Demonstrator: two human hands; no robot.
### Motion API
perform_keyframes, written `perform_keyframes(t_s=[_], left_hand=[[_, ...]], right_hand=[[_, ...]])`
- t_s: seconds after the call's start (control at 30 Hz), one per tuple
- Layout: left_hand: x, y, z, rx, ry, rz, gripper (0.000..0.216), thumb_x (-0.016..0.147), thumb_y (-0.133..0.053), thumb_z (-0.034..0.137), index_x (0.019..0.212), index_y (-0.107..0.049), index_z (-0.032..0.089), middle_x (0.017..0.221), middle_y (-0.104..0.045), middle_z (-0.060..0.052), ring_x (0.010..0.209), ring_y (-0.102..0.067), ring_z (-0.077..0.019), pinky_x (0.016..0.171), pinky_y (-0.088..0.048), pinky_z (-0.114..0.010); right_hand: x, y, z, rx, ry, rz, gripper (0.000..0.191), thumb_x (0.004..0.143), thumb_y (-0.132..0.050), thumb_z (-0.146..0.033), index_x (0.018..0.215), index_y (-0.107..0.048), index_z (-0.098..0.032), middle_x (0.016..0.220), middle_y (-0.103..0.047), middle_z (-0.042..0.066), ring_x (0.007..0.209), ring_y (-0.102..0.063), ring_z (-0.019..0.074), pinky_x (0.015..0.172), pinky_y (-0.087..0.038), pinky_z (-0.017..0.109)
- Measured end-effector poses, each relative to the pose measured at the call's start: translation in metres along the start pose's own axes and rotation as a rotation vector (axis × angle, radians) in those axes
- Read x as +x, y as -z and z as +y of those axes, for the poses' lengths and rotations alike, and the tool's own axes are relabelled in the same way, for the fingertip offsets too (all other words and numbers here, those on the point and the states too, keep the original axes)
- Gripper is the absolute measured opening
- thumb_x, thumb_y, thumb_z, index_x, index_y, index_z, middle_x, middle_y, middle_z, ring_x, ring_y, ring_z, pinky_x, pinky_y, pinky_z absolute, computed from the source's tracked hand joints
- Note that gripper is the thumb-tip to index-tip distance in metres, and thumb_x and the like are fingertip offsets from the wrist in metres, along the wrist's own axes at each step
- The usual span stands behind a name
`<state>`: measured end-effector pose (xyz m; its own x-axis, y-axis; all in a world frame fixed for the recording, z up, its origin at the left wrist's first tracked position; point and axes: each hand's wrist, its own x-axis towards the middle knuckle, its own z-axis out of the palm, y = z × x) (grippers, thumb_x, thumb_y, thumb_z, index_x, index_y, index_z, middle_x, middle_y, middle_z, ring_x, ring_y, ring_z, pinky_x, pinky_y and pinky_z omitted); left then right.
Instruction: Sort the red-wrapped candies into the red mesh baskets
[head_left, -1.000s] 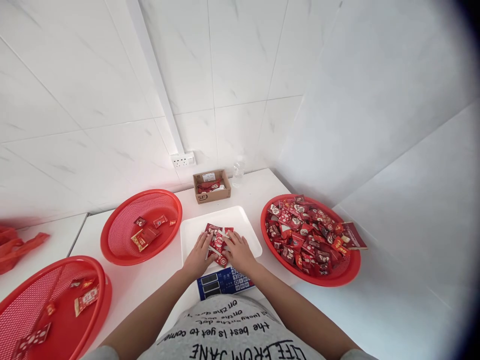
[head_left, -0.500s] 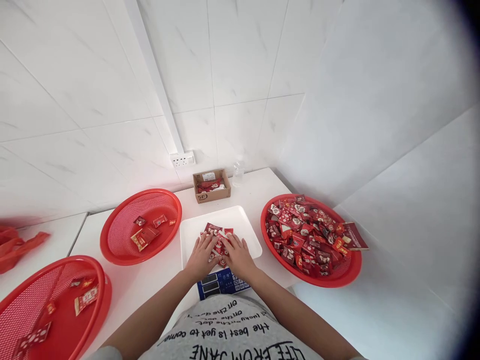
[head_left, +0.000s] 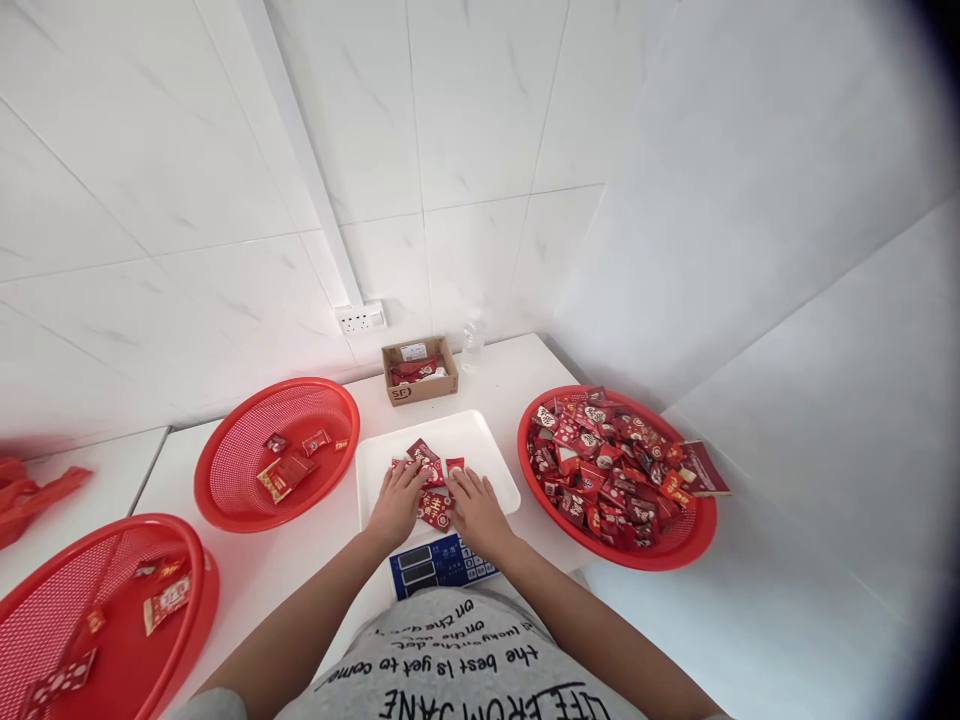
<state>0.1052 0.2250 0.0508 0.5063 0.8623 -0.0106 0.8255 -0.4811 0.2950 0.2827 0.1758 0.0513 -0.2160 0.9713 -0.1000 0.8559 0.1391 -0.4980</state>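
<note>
Red packets (head_left: pixel 435 510) lie between the hands (head_left: pixel 397 508) (head_left: pixel 478 512).

White worktop (head_left: pixel 517 378), divided at left by a dark seam (head_left: pixel 152 470). Directly upon it: centre, a scale (head_left: pixel 448 567); behind, a cardboard box (head_left: pixel 426 388) beside a clear bottle (head_left: pixel 472 348); right, a filled red basket (head_left: pixel 694 535); left, two sparsely filled ones (head_left: pixel 319 482) (head_left: pixel 135 650); beyond the seam, crumpled red plastic (head_left: pixel 37 497).

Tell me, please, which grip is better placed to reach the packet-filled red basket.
Probably the right grip: it is toward the side of the white tray nearer that red basket, while the left grip, beside it, is farther away.
</note>
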Motion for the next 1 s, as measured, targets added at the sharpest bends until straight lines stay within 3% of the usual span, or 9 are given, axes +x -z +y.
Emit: perform_keyframes(t_s=[0.13, 0.23, 0.33, 0.73, 1.0], left_hand=[[-0.007, 0.000, -0.001, -0.028, -0.058, -0.001, 0.040, 0.085, -0.045, 0.027, 0.126, -0.047, 0.026, 0.137, -0.044, -0.006, 0.133, -0.027, -0.0275, 0.106, -0.023, -0.054], [-0.013, -0.001, -0.002, -0.036, -0.095, -0.006, 0.062, 0.078, -0.054, 0.048, 0.133, -0.038, 0.024, 0.143, -0.035, -0.010, 0.135, -0.021, -0.0301, 0.106, -0.019, -0.055], [-0.017, -0.003, -0.004, -0.034, -0.073, -0.030, 0.077, 0.073, -0.055, 0.058, 0.137, -0.031, 0.022, 0.146, -0.028, -0.013, 0.136, -0.016, -0.0314, 0.107, -0.019, -0.055], [-0.016, -0.005, -0.003, -0.080, -0.033, -0.012, 0.071, 0.078, -0.054, 0.050, 0.138, -0.027, 0.022, 0.147, -0.025, -0.015, 0.136, -0.017, -0.0288, 0.107, -0.020, -0.051], [-0.051, 0.004, -0.014, -0.144, 0.127, 0.129, 0.062, 0.085, -0.042, 0.048, 0.138, -0.025, 0.021, 0.146, -0.026, -0.015, 0.136, -0.017, -0.0283, 0.106, -0.024, -0.051]], right_hand=[[-0.002, 0.001, -0.002, 0.040, 0.053, 0.023, 0.051, 0.080, -0.049, -0.021, 0.130, -0.042, -0.019, 0.140, -0.037, 0.012, 0.131, -0.027, 0.0246, 0.107, -0.019, 0.046], [-0.004, 0.001, -0.004, 0.051, 0.059, 0.024, 0.052, 0.080, -0.051, -0.024, 0.131, -0.041, -0.019, 0.141, -0.034, 0.013, 0.132, -0.027, 0.0245, 0.107, -0.020, 0.046], [-0.006, 0.000, -0.005, 0.030, 0.070, 0.017, 0.054, 0.080, -0.052, -0.027, 0.132, -0.040, -0.020, 0.143, -0.031, 0.013, 0.133, -0.024, 0.0255, 0.107, -0.020, 0.047], [-0.007, -0.004, -0.003, -0.004, 0.101, 0.081, 0.049, 0.081, -0.053, -0.027, 0.128, -0.045, -0.021, 0.139, -0.036, 0.013, 0.130, -0.029, 0.0265, 0.106, -0.025, 0.048], [-0.027, -0.003, 0.002, 0.045, 0.119, 0.104, 0.043, 0.084, -0.045, -0.027, 0.126, -0.048, -0.016, 0.140, -0.036, 0.013, 0.131, -0.027, 0.0257, 0.107, -0.027, 0.044]])
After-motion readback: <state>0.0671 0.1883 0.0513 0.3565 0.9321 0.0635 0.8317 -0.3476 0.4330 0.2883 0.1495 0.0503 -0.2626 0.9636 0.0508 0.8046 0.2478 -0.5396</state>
